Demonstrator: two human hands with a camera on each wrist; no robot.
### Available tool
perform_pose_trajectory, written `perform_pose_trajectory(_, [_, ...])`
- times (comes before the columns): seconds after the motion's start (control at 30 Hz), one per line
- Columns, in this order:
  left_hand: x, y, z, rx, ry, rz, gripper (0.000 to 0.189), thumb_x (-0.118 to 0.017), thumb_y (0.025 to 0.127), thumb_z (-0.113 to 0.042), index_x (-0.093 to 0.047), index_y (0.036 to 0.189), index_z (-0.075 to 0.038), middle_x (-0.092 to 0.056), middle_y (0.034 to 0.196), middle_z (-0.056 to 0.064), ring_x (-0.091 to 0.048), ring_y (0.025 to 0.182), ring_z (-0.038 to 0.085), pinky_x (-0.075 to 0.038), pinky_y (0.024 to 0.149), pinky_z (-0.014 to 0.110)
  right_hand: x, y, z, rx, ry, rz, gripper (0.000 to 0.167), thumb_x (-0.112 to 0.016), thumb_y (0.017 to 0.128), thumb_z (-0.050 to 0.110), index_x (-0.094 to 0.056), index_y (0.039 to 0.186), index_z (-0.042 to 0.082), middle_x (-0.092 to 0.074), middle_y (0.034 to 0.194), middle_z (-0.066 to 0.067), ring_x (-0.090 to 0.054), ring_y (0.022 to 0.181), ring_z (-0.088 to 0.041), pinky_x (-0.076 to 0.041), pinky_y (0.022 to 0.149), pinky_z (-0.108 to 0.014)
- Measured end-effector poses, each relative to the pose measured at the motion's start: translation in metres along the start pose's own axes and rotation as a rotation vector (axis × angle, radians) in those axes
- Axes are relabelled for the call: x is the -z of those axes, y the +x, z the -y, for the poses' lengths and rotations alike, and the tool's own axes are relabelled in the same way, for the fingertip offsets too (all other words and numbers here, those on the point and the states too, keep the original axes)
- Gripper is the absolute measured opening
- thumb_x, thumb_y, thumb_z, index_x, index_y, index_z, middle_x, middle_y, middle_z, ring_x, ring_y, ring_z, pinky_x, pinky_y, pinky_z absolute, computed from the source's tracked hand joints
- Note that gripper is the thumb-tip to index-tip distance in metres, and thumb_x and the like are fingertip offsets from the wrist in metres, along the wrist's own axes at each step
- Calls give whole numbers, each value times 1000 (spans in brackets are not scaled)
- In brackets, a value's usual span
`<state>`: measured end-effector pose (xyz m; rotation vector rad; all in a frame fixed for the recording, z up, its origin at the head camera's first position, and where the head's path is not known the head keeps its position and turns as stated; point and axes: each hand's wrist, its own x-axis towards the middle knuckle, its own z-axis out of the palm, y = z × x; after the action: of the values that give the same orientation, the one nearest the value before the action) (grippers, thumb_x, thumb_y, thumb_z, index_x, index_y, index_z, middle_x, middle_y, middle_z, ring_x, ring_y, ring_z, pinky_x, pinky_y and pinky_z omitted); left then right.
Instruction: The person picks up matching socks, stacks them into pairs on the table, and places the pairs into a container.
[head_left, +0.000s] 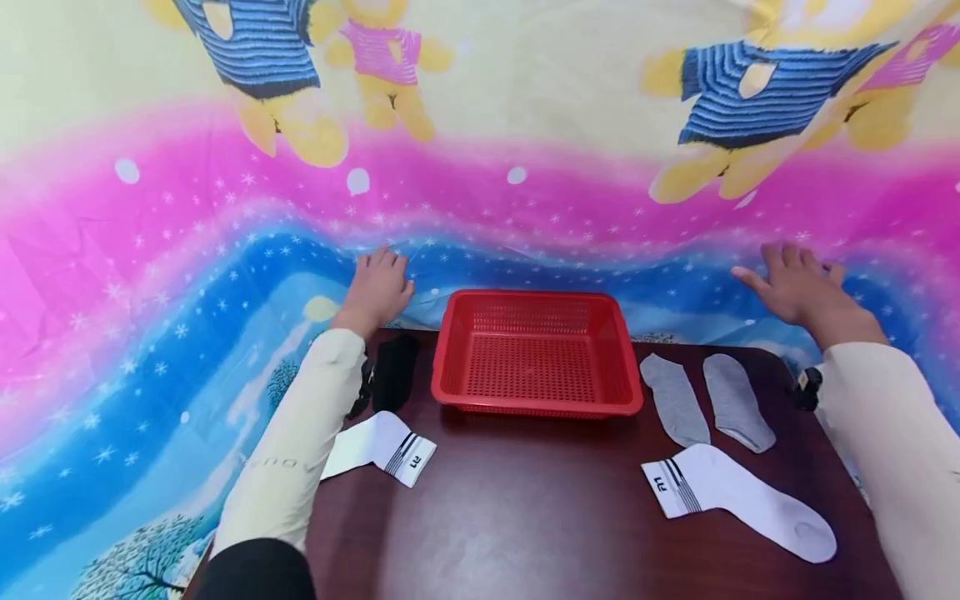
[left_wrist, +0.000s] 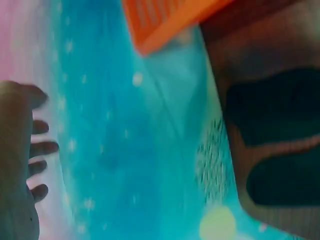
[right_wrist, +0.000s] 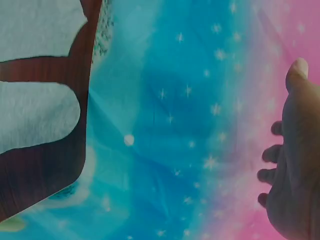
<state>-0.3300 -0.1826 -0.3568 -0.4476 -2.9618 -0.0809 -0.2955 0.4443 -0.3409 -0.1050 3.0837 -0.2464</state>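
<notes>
Left hand: I see the left hand (head_left: 380, 287) released, fingers reaching away past the table's far edge, left of the basket; I cannot tell whether it touches the cloth.
Right hand: the right hand (head_left: 798, 287) is released too — fingers spread, thumb towards the basket, beyond the far edge above the grey socks.
Basket: the red basket (head_left: 532, 367) sits upright at the far side of the table (head_left: 517, 508), between the sock groups, its long axis running left to right.
Black socks: one black sock (head_left: 393, 375) lies just left of the basket, its long axis running near to far; my left wrist view shows a second black sock (left_wrist: 287, 177) alongside it.
Grey socks: the left grey sock (head_left: 675, 400) and the right grey sock (head_left: 737, 400) lie right of the basket, both slanting from far left to near right — toes at opposite ends, the left one's towards me.
White socks: the left white sock (head_left: 386, 437) aims its striped cuff to the near right, its other end behind the sleeve (head_left: 307, 433); the right white sock (head_left: 750, 496) has its cuff to the left, toe to the near right.
Backdrop: a cloth (head_left: 517, 200) printed with bears hangs behind the table.
</notes>
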Motion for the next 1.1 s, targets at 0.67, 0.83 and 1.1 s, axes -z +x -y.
perform_pose_trajectory(0.67, [-21, -74, -127, -294, -403, -35, 43, -63, 99, -16, -53, 140, -6, -61, 135, 7, -59, 120, 19, -51, 107, 37, -76, -76, 34, 236, -85, -183, 51, -76, 91, 22, -58, 127, -9, -59, 119, -32, -59, 105, -50, -49, 85, -66])
perform_pose_trajectory(0.83, [-32, -84, -174, -374, -478, 73, 47, -64, 100, -18, -51, 144, -9, -59, 144, 5, -57, 131, 16, -49, 110, 34, -99, -100, 30, 273, -13, -197, 38, -79, 86, 14, -64, 115, -6, -63, 101, -21, -64, 85, -34, -53, 72, -53])
perform_pose_trajectory(1.1, [-62, -96, -248, -522, -386, 219, 42, -60, 102, -31, -55, 139, -12, -66, 129, -4, -62, 114, 4, -51, 98, 20, -135, -132, 27, 201, 40, -130, 31, -81, 84, 12, -66, 108, -1, -64, 92, -12, -66, 77, -24, -56, 65, -42])
